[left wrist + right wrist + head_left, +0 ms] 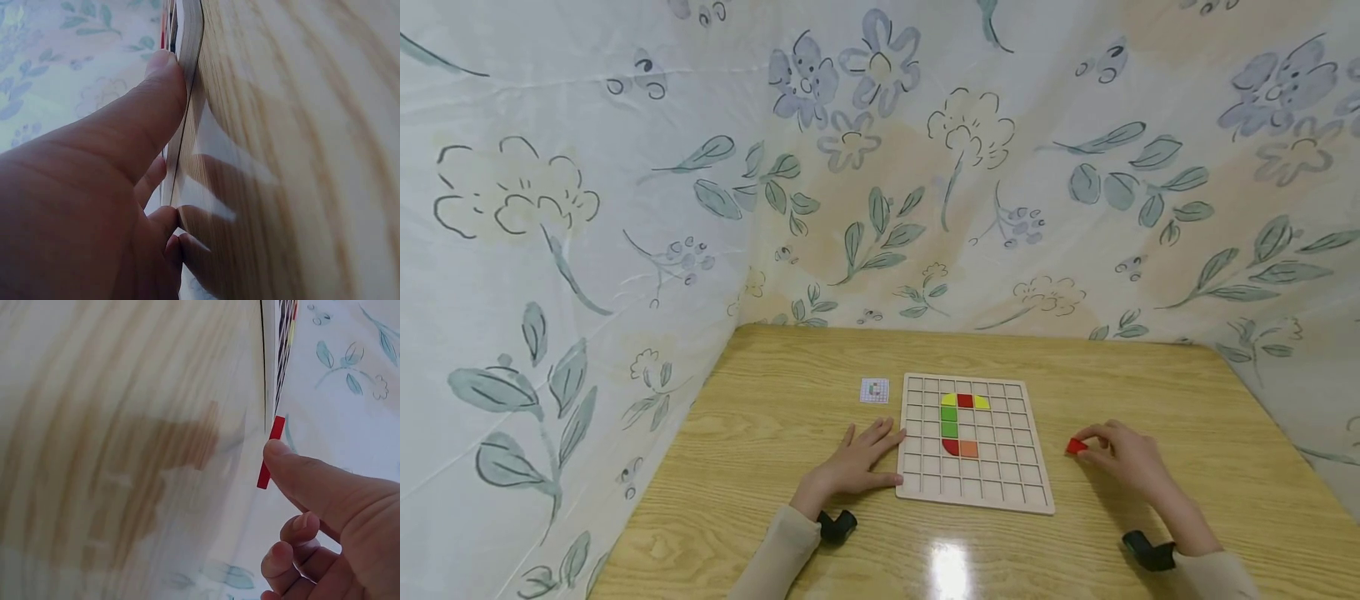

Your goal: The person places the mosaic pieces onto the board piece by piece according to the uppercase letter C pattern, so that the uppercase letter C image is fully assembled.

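Observation:
A wooden grid board [1007,492] lies on the table, with coloured tiles set in some cells. Yellow corner pieces flank a dark red square [965,401] in the upper row. Two green squares [950,421] run down the left, above a red rounded tile [951,447] and an orange square [969,449]. My left hand [853,464] rests at the board's left edge, fingers spread, thumb [156,94] against its side. To the right of the board, my right hand [1123,454] pinches a red tile [271,453] between thumb and finger, just above the table.
A small printed pattern card [874,391] lies left of the board's upper corner. The wood-grain table [760,400] meets a floral cloth [880,208] at the back and sides. Dark bands [837,527] sit on both wrists.

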A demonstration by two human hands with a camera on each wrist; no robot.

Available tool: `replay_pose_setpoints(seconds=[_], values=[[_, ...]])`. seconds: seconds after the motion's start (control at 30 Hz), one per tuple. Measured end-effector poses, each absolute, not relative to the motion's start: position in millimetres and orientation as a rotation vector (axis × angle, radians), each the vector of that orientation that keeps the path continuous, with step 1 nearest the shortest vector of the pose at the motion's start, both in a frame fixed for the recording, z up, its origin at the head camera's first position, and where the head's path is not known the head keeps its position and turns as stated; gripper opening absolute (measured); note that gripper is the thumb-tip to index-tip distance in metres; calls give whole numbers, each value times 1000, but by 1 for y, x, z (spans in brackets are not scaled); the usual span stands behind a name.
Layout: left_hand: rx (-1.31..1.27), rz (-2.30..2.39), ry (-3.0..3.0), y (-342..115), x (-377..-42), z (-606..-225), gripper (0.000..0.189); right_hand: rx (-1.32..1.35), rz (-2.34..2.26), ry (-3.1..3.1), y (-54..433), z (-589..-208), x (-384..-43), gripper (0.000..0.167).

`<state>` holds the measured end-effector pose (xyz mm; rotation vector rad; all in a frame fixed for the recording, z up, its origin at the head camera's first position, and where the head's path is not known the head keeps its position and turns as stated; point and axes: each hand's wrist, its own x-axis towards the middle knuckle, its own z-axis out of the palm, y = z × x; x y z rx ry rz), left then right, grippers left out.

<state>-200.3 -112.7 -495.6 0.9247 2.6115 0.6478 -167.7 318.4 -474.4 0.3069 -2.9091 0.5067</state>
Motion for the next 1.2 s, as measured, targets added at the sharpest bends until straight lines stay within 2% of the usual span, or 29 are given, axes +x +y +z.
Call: replay_pose_setpoints(seconds=[1.2], values=[[916, 642, 2610, -111, -202, -498, 73, 482, 632, -2917, 254, -470, -186, 14]])
